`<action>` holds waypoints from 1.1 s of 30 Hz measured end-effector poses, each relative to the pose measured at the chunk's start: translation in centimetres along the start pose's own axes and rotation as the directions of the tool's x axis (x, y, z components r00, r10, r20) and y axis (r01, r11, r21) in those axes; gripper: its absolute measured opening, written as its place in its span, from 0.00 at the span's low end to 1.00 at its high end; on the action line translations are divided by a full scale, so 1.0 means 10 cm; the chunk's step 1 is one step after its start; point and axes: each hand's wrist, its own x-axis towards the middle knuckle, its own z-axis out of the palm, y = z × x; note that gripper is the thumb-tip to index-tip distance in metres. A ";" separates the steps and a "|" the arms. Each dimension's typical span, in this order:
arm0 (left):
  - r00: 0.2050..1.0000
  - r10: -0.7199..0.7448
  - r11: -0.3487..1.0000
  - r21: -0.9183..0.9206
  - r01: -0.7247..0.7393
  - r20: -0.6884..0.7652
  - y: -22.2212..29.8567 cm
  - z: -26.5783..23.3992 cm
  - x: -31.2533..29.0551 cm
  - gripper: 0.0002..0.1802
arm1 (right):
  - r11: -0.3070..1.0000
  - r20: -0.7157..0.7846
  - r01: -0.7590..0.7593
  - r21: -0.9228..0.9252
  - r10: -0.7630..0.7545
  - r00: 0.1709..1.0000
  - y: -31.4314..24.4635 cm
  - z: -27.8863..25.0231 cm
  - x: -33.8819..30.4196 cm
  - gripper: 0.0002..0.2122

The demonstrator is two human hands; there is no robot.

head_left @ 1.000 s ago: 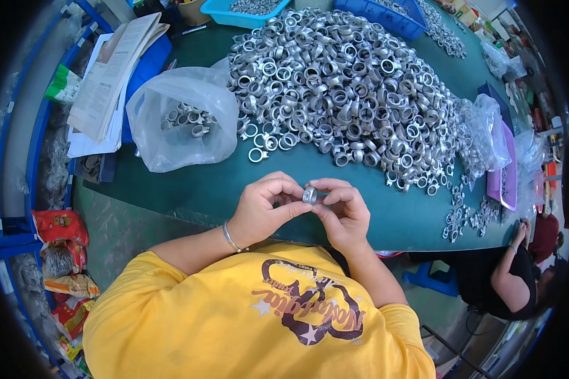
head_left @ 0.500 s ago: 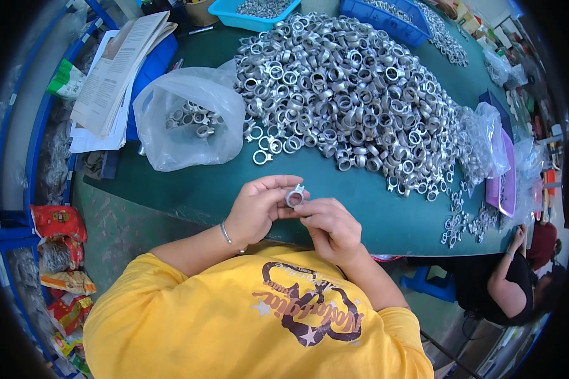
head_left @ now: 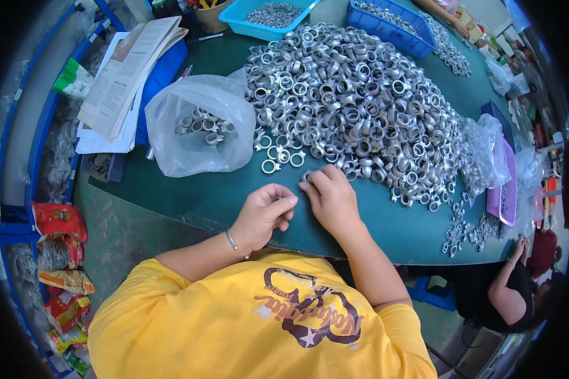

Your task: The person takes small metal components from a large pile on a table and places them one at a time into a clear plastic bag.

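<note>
Near the green desk's [head_left: 392, 234] front edge, the left hand [head_left: 263, 211] curls together; the right hand [head_left: 330, 199] clamps a round silver metal ring [head_left: 306, 176], fingertip-held probably for its smallness.

Silvery metal rings [head_left: 360, 101] heap high on a green worktable [head_left: 196, 196]

A worker in a yellow T-shirt [head_left: 221, 328] extends the right hand [head_left: 332, 201] near the pile, a single ring [head_left: 306, 176] at its blurred fingertips. The left hand [head_left: 263, 215], a silver bracelet [head_left: 231, 240] at its wrist, curls just beside it, thumb against fingers. A translucent plastic bag [head_left: 177, 158] with more rings sits left of the heap; a turquoise tray [head_left: 253, 30] and a blue tray [head_left: 392, 39] of small metal parts stand behind.
</note>
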 end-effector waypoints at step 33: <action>0.911 0.325 0.783 0.468 -0.410 0.255 -0.01 0.19 -0.02 0.06 | 0.838 -0.283 0.206 0.506 -0.064 0.957 0.01 -0.26 -0.48 0.10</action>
